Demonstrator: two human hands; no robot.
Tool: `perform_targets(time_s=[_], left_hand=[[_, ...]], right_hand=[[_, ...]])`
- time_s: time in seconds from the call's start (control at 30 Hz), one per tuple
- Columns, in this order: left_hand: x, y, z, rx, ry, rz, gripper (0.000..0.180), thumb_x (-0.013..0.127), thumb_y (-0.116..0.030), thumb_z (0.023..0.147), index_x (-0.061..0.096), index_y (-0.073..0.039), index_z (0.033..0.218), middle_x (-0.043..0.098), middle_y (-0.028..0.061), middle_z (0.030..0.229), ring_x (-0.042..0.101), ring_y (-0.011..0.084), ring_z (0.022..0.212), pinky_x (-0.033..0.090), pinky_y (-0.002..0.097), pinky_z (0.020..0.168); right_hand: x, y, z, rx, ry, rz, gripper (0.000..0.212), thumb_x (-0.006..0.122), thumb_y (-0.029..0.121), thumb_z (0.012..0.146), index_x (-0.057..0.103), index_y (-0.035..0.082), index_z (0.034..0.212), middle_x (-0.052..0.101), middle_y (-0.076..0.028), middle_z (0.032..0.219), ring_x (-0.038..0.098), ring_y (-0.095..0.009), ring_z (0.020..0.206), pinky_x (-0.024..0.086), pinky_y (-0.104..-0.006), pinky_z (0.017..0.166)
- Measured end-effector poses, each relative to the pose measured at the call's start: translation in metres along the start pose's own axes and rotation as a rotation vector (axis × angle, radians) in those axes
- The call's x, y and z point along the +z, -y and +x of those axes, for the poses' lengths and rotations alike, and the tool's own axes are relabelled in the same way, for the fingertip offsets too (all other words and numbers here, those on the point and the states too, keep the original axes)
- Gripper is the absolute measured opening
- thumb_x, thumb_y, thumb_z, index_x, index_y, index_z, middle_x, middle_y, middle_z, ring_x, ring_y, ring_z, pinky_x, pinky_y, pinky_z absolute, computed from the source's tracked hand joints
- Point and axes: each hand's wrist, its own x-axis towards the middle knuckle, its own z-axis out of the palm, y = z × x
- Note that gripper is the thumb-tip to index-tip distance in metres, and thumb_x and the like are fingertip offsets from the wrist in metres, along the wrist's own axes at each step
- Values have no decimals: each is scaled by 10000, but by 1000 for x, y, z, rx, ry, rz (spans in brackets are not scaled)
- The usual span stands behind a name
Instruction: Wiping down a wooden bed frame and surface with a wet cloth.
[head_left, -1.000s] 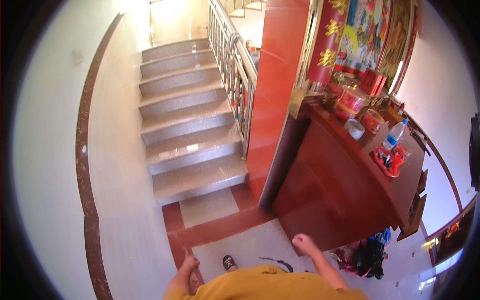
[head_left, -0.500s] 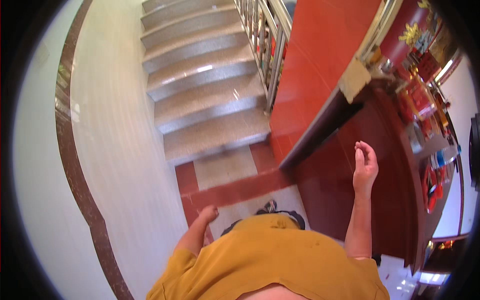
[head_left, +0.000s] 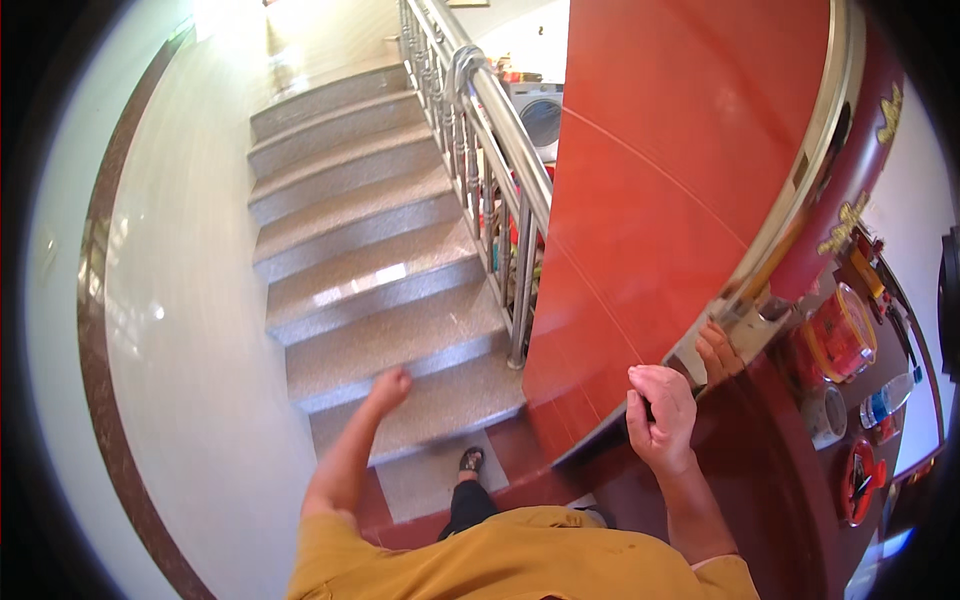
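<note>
My left hand (head_left: 392, 388) is closed in a loose fist in front of the lower stairs (head_left: 380, 290), with nothing seen in it. My right hand (head_left: 663, 415) is raised beside the tall red panel (head_left: 660, 200), over the dark red cabinet (head_left: 745, 480). Its fingers curl loosely, and a gap shows between them and the thumb; it looks empty. What seems to be a reflection of fingers (head_left: 717, 350) shows in a shiny strip at the panel's edge. Under me, one sandalled foot (head_left: 471, 459) stands on the tiled floor (head_left: 420, 488) at the foot of the stairs.
A metal railing (head_left: 515, 140) runs up the right side of the stairs. Beyond it stands a washing machine (head_left: 540, 118). A pale wall (head_left: 185, 300) lines the left. Atop the cabinet are a water bottle (head_left: 890, 398), a red tray (head_left: 857, 485) and a red-wrapped package (head_left: 840, 335).
My view has moved forward, closer to the stairs and red panel. Both hands now show farther toward the stairs and panel, and a sandalled foot has come forward into sight.
</note>
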Motion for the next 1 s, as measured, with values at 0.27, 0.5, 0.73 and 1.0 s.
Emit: perform_targets(time_s=[0.27,0.5,0.73,1.0], left_hand=[[-163,-240,300,380,-302,-252,214,517,-216,766,550,-8,807,582,202,821,567,284,751,417,400,643],[-255,-361,457,437,-593,-25,707,516,-399,804,242,-57,1359,325,145,1361,293,289,1266,252,388,1040],[-272,-382,567,399,-669,258,720,516,-559,758,340,-175,1340,187,164,1427,200,309,1316,167,406,1060],[-260,-383,556,419,-619,408,360,447,-386,858,542,-199,1151,407,66,1243,388,324,1118,436,440,882]], right_hand=[[46,-27,30,104,31,-587,191,585,52,728,582,40,919,597,-79,956,560,-260,941,397,-382,809],[72,-48,22,39,86,-1036,184,577,75,735,602,104,915,602,-18,977,521,-204,971,332,-347,832],[77,-57,21,-5,124,-1205,175,551,159,721,604,178,887,578,59,959,462,-146,991,311,-309,822],[81,-58,14,-23,137,-1292,137,536,188,728,602,184,847,543,53,957,440,-145,987,311,-311,815]])
